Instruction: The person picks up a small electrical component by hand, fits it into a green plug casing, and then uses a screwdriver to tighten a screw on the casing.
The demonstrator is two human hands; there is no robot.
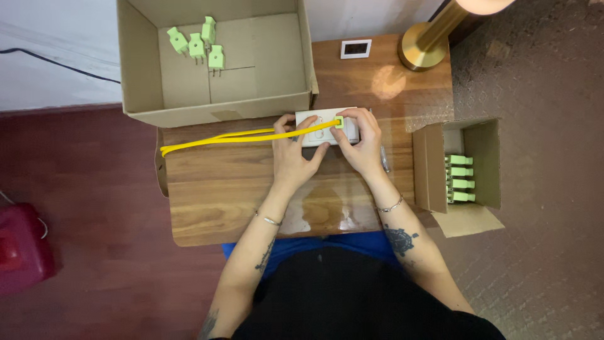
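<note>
A white rectangular socket block [314, 118] lies on the wooden table [220, 195] in front of me. My left hand [292, 154] grips its left side and pins a doubled yellow cord [214, 138] that runs off to the left. My right hand [360, 141] holds the block's right side, thumb and forefinger pinched on a small light-green plug [340, 121] sitting on top of the block.
A large open cardboard box [214, 56] at the back left holds several green plugs [198, 43]. A smaller open box [462, 167] at the right holds more green plugs. A brass lamp base [425, 44], a small white frame [356, 48] and a pen [384, 160] are on the table. A red object [22, 249] is on the floor.
</note>
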